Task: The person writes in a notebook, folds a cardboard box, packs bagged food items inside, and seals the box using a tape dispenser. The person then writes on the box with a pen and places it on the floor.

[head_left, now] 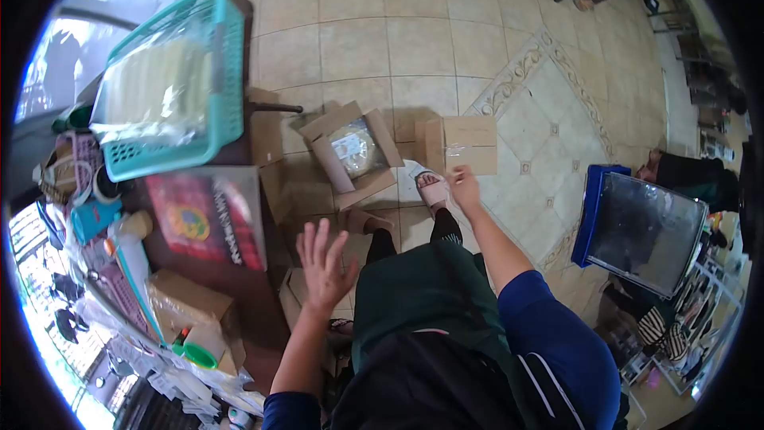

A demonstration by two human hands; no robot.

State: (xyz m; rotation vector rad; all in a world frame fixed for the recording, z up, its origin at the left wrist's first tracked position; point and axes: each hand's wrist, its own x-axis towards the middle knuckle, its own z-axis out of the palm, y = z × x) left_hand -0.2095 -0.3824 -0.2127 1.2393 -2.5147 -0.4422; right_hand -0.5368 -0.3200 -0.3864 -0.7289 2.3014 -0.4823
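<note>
My left hand [325,267] is raised over the edge of the brown table [259,314], its fingers spread and nothing in it. My right hand [464,189] hovers near a closed cardboard box [477,139] on the floor. Its fingers are curled in, and no object shows between them. From this angle I cannot tell whether it touches the box. Beside that box, an open cardboard box [325,151] has its flaps folded out. Inside lies a clear plastic bag [356,150] with pale contents and a white label.
On the table stand a turquoise basket [227,84] holding plastic-wrapped pale packs, a red plaid printed bag [211,219] and a small cardboard box [187,299] with a green-rimmed item. A blue-framed clear-fronted case [645,227] is at right. My sandalled feet [431,189] are close to the boxes.
</note>
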